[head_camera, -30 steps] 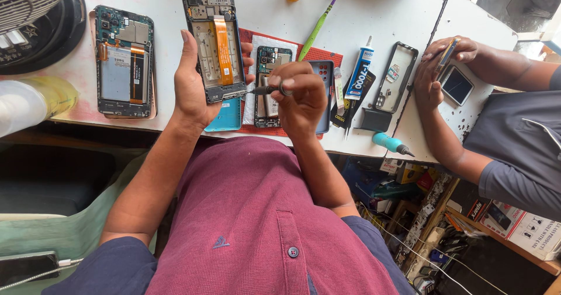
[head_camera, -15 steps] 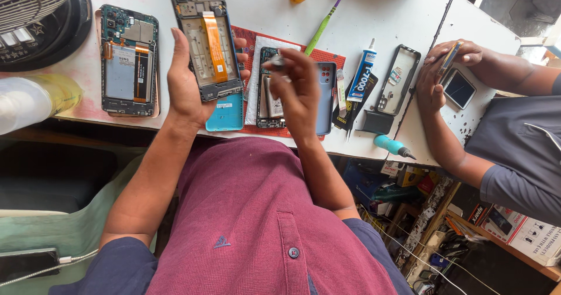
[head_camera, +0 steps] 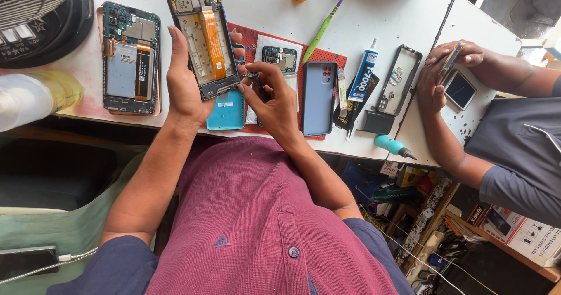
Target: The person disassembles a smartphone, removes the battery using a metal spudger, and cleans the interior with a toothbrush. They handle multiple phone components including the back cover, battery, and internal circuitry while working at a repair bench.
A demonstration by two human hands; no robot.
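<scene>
Orange ribbon cable runs down the middle of the opened phone (head_camera: 201,38), which the left hand (head_camera: 186,87) grips upright by its edge, back cover off and circuit boards bare. The right hand (head_camera: 274,99) is pinched around a small dark tool (head_camera: 252,76) whose tip sits at the phone's lower end; what exactly it touches there is too small to tell. Judging from this, the phone is well into disassembly or repair: the shell is off and the internals exposed, while the cable and boards remain in place. Just below the phone lies a turquoise back cover (head_camera: 227,111), and right of it a red work mat (head_camera: 333,58) bears a grey-blue phone (head_camera: 318,96) face down. Left of the held phone rests a second opened phone (head_camera: 130,58). Farther right of it are a glue tube (head_camera: 362,73), a green toothbrush (head_camera: 327,23) and an empty black frame (head_camera: 400,79). No containers with visible contents stand on the white table (head_camera: 380,14). Another person's hands (head_camera: 444,73) work at its far right.
</scene>
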